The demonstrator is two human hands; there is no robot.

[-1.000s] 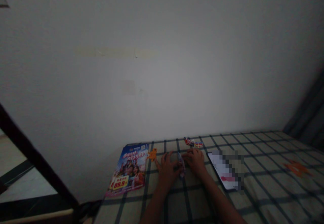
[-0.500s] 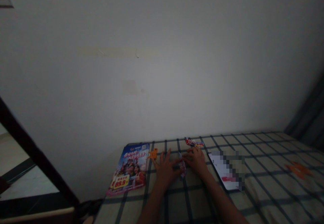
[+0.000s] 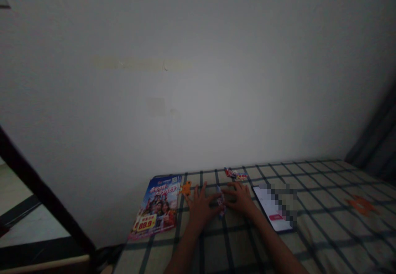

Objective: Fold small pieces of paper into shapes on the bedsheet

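Note:
Both hands rest on a checked bed sheet (image 3: 309,241) near the wall. My left hand (image 3: 200,207) lies with fingers spread, its thumb against a small folded piece of printed paper (image 3: 220,201). My right hand (image 3: 241,199) lies flat on the other side of that paper, fingers pressing its edge. The paper stands up slightly between the two hands. The dim, blurry picture hides the finer detail of the fold.
A colourful flyer (image 3: 157,206) lies to the left. A small orange shape (image 3: 186,189) sits beside it. Another folded paper piece (image 3: 236,175) lies by the wall. A lit phone (image 3: 272,211) is at the right. A dark bed rail (image 3: 43,195) crosses the left.
My left hand's fingers have spread out from a more curled pose. My right hand has flattened beside the paper. The view has shifted slightly.

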